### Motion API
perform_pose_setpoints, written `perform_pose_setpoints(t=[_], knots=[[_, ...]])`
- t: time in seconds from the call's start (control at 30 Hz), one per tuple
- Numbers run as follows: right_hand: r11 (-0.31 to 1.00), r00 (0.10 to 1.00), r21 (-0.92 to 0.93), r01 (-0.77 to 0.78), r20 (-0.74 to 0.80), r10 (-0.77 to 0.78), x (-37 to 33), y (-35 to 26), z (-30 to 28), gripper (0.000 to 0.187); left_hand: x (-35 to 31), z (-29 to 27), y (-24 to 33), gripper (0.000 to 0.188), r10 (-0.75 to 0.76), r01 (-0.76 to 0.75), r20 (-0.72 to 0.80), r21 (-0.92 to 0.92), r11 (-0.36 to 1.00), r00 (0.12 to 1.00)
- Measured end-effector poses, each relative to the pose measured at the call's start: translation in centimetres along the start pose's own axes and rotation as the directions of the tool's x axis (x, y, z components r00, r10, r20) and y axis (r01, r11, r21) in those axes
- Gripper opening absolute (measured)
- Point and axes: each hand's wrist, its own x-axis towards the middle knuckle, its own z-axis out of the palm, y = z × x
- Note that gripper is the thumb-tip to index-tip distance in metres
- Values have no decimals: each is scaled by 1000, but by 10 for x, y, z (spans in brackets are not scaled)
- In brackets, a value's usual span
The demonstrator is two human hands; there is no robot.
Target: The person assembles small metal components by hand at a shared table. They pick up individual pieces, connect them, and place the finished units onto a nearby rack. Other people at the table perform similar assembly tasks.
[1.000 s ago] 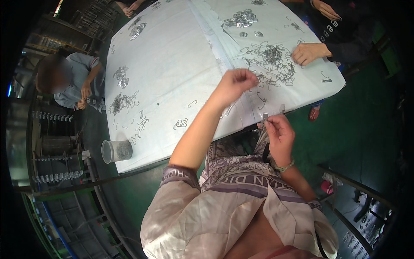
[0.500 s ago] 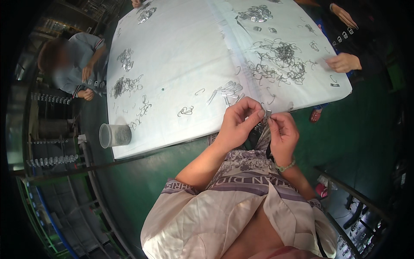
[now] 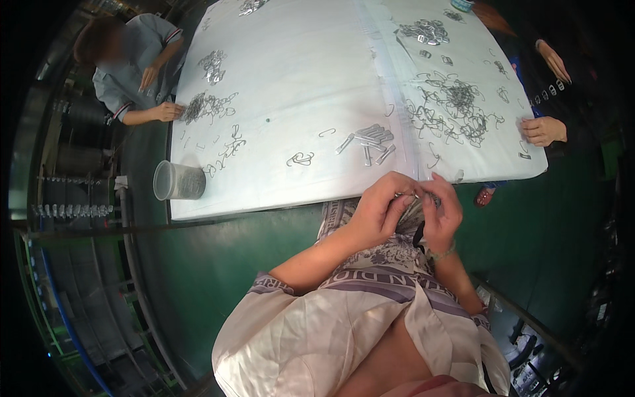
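Note:
Just off the table's near edge, my left hand (image 3: pixel 382 210) and my right hand (image 3: pixel 442 213) meet in front of my lap. Both are closed, fingertips pinched around a small shiny metal piece (image 3: pixel 415 196), mostly hidden by the fingers. On the white-covered table (image 3: pixel 291 86), a small heap of flat silver metal strips (image 3: pixel 372 137) lies just beyond my left hand. To its left are a few bent wire hooks (image 3: pixel 301 159). A tangled pile of wire hooks (image 3: pixel 460 99) spreads farther off, beyond my right hand.
A clear plastic tub (image 3: pixel 180 180) stands at the table's near left corner. More hooks (image 3: pixel 205 106) and metal buckles (image 3: pixel 213 67) lie along the left side, others (image 3: pixel 425 32) at the far right. One co-worker (image 3: pixel 135 66) works at left; another's hand (image 3: pixel 544 131) rests at the right edge.
My fingers have drawn closer around the metal piece, which shows less now. The left co-worker's hand has reached to the hook pile. The whole view has shifted slightly.

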Motion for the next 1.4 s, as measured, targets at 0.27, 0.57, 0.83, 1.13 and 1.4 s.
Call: perform_pose_setpoints(t=[0.27, 0.57, 0.83, 1.13, 1.4], knots=[[948, 947, -307, 79, 320, 25, 37, 71, 67, 18, -22, 2, -5, 19, -11, 11, -2, 71, 997, 1000], [907, 870, -422, 7, 449, 202, 57, 100, 116, 16, -26, -5, -5, 17, -54, 57, -48, 74, 996, 997], [922, 884, -291, -254, 318, 343, 64, 94, 90, 15, -26, -8, -13, 15, -148, 152, -57, 78, 985, 987], [894, 913, -443, -71, 333, 238, 69, 118, 111, 18, -26, -4, -12, 14, -156, 160, -48, 105, 981, 987], [865, 812, -358, -352, 344, 472, 85, 123, 90, 17, -22, -8, -10, 11, -173, 181, -90, 93, 979, 981]])
